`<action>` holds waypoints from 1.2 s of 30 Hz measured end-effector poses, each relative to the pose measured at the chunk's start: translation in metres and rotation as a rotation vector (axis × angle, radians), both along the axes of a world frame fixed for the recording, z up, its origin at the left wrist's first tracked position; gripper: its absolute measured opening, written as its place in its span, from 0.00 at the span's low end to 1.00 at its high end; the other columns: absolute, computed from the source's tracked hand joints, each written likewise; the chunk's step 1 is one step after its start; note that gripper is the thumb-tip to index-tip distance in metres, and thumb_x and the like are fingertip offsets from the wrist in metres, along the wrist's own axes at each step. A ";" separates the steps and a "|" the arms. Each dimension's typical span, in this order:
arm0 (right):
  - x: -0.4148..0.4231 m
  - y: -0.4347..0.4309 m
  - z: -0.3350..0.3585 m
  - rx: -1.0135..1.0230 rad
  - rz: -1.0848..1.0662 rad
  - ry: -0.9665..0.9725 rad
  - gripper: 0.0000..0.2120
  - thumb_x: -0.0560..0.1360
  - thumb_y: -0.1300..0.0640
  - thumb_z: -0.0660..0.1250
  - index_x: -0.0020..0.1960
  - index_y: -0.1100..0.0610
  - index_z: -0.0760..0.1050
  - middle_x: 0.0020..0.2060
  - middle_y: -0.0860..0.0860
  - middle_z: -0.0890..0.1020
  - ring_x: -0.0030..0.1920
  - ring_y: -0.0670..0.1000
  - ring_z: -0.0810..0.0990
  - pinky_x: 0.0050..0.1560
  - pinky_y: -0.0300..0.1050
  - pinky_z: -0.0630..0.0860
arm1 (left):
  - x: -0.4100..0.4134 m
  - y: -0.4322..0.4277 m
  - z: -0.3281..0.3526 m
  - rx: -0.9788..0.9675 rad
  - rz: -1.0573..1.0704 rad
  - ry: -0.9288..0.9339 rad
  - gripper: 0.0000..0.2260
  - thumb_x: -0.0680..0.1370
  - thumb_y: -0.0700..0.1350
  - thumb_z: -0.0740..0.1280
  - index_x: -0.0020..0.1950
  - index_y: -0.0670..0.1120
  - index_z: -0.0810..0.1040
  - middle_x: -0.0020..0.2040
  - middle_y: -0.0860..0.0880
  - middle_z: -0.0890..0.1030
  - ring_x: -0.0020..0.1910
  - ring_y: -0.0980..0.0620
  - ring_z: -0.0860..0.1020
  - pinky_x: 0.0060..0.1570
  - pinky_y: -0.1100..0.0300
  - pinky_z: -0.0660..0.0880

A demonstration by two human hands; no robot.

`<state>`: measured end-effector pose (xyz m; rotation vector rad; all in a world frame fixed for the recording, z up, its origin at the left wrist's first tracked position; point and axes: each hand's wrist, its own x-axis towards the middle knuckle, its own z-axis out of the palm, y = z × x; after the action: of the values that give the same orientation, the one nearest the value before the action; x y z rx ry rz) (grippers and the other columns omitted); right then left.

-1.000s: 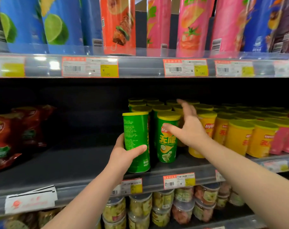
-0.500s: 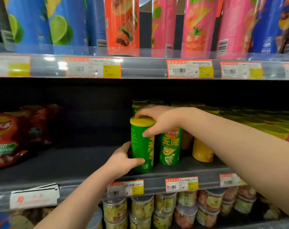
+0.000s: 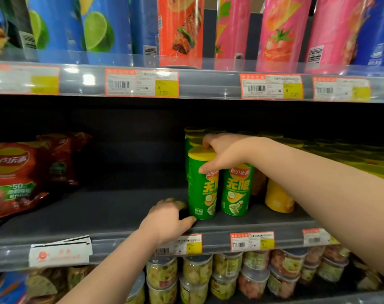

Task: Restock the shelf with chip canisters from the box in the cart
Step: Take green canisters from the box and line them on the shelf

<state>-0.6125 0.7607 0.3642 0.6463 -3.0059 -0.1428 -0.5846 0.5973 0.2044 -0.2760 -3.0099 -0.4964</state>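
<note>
Middle shelf (image 3: 112, 213): dark deck, bare across its centre. Upper shelf (image 3: 208, 84): tall tubes (image 3: 281, 34) in blue, orange and pink, standing upright. Bags (image 3: 13, 178), red, at the middle shelf's left end, well apart from the cans. Jars (image 3: 195, 273), clear, stacked on the level beneath. Cans, yellow-lidded, in rows on the right half of the middle shelf, running back into the dark. Green can (image 3: 200, 194): upright at the front edge, leftmost of the front row, just beside a second green can (image 3: 235, 191). Right hand (image 3: 226, 154): clasps the green can's top from above, fingers over the yellow lid, thumb on the front wall. Left hand (image 3: 167, 220): low at the can's foot, to its left, thumb tip reaching the base; fingers blurred, so I cannot tell whether it grips.
</note>
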 end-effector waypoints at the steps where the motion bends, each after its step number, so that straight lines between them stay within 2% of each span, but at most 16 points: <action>1: 0.000 0.001 0.001 -0.001 -0.012 -0.001 0.37 0.72 0.36 0.66 0.73 0.53 0.59 0.69 0.52 0.69 0.64 0.54 0.72 0.52 0.42 0.70 | 0.000 0.000 0.000 0.003 -0.002 0.009 0.21 0.77 0.60 0.61 0.66 0.53 0.74 0.63 0.48 0.75 0.63 0.48 0.71 0.60 0.58 0.70; 7: -0.005 -0.002 -0.007 0.026 -0.109 0.055 0.40 0.70 0.31 0.63 0.73 0.54 0.60 0.68 0.52 0.70 0.63 0.55 0.73 0.52 0.44 0.74 | -0.002 -0.002 -0.003 0.019 -0.004 0.028 0.22 0.76 0.60 0.62 0.67 0.52 0.73 0.65 0.49 0.74 0.64 0.48 0.70 0.61 0.58 0.69; 15: 0.000 -0.003 -0.016 -0.076 -0.168 0.044 0.37 0.70 0.34 0.66 0.71 0.53 0.61 0.66 0.53 0.73 0.61 0.56 0.74 0.55 0.48 0.76 | 0.001 -0.001 0.000 0.002 -0.020 0.042 0.18 0.77 0.58 0.60 0.63 0.51 0.76 0.62 0.48 0.75 0.60 0.47 0.73 0.59 0.55 0.72; 17: 0.003 -0.004 -0.019 -0.077 -0.178 0.055 0.38 0.71 0.35 0.66 0.73 0.52 0.59 0.68 0.53 0.71 0.65 0.57 0.72 0.57 0.49 0.74 | 0.003 -0.001 0.001 0.004 -0.026 0.047 0.17 0.78 0.58 0.60 0.62 0.51 0.76 0.60 0.47 0.76 0.59 0.47 0.74 0.58 0.54 0.73; 20: 0.011 -0.002 -0.023 -0.042 -0.196 0.094 0.39 0.72 0.36 0.65 0.76 0.51 0.56 0.74 0.54 0.62 0.72 0.58 0.64 0.68 0.54 0.66 | 0.006 -0.002 0.003 0.006 -0.044 0.048 0.17 0.78 0.57 0.59 0.61 0.50 0.77 0.59 0.47 0.76 0.57 0.47 0.74 0.57 0.53 0.73; 23: 0.026 0.002 -0.033 -0.062 -0.194 0.146 0.37 0.74 0.39 0.64 0.76 0.50 0.55 0.75 0.54 0.60 0.73 0.59 0.61 0.71 0.57 0.61 | 0.009 -0.004 0.003 0.010 -0.062 0.066 0.17 0.78 0.56 0.59 0.61 0.50 0.76 0.59 0.47 0.76 0.57 0.47 0.75 0.56 0.53 0.74; 27: 0.055 0.008 -0.054 -0.112 -0.119 0.337 0.33 0.74 0.44 0.64 0.75 0.51 0.57 0.74 0.54 0.60 0.74 0.57 0.58 0.72 0.58 0.59 | 0.017 -0.006 0.003 -0.063 -0.065 0.172 0.17 0.80 0.55 0.58 0.63 0.49 0.75 0.59 0.48 0.76 0.57 0.47 0.75 0.53 0.55 0.72; 30: 0.078 0.006 -0.075 -0.056 -0.054 0.429 0.29 0.75 0.46 0.64 0.73 0.53 0.62 0.73 0.54 0.62 0.74 0.58 0.58 0.70 0.57 0.59 | 0.030 -0.008 -0.002 -0.112 -0.101 0.306 0.16 0.80 0.53 0.58 0.64 0.48 0.74 0.63 0.48 0.74 0.60 0.46 0.73 0.56 0.54 0.71; 34: 0.109 -0.003 -0.108 -0.006 -0.007 0.338 0.24 0.75 0.47 0.63 0.68 0.53 0.69 0.68 0.52 0.71 0.69 0.56 0.66 0.67 0.54 0.61 | 0.053 -0.013 -0.018 -0.078 -0.318 0.470 0.18 0.73 0.53 0.58 0.54 0.44 0.79 0.53 0.46 0.78 0.51 0.42 0.78 0.46 0.50 0.78; 36: 0.121 -0.008 -0.127 0.023 -0.027 0.238 0.23 0.76 0.46 0.61 0.69 0.52 0.67 0.67 0.51 0.70 0.68 0.55 0.66 0.67 0.52 0.60 | 0.065 -0.016 -0.028 -0.066 -0.389 0.525 0.16 0.70 0.51 0.64 0.52 0.43 0.80 0.53 0.44 0.79 0.53 0.41 0.78 0.49 0.50 0.78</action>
<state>-0.4913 0.7530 0.2372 0.5473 -2.7886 -0.2374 -0.5194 0.5812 0.1759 -0.8573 -2.4624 -0.2868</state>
